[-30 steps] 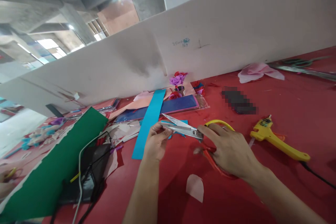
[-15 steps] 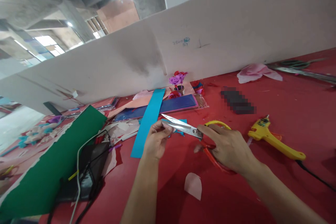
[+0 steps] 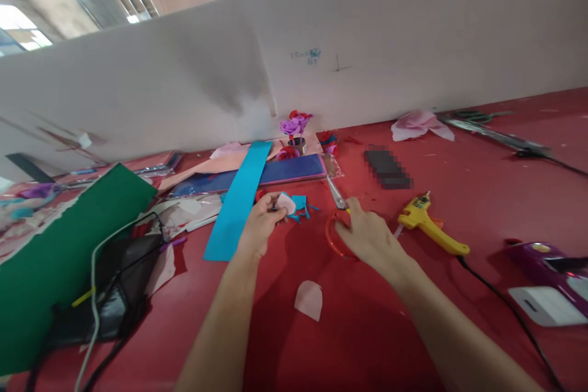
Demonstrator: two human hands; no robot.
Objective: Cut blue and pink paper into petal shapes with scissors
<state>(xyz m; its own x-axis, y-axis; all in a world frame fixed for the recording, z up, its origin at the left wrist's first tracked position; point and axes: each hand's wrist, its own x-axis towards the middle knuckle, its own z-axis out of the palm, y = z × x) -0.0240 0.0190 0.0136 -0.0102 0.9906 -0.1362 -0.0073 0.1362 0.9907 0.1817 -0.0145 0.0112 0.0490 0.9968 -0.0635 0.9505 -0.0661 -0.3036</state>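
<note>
My left hand (image 3: 263,220) pinches a small pale pink petal-shaped piece (image 3: 285,203) between thumb and fingers, above the red table. To the right, my right hand (image 3: 367,229) is closed at the handles of a pair of scissors (image 3: 337,195); the blades point away from me and the red handle loop shows beside the fingers. Just beyond the left hand lie blue scraps (image 3: 299,203). Another pale pink petal-shaped piece (image 3: 309,300) lies on the table nearer to me. A long blue strip (image 3: 236,205) runs beside my left hand.
A yellow glue gun (image 3: 432,226) with a black cord lies at the right, near a purple device (image 3: 544,260). A blurred dark object (image 3: 388,169) is behind it. Flowers in a small pot (image 3: 296,128) stand by the white partition (image 3: 184,73). A green sheet (image 3: 78,263) fills the left.
The scissors have moved away from my left hand, down and to the right, and their blades now point forward. The pink piece in my left hand has come into plain sight. The view has shifted right.
</note>
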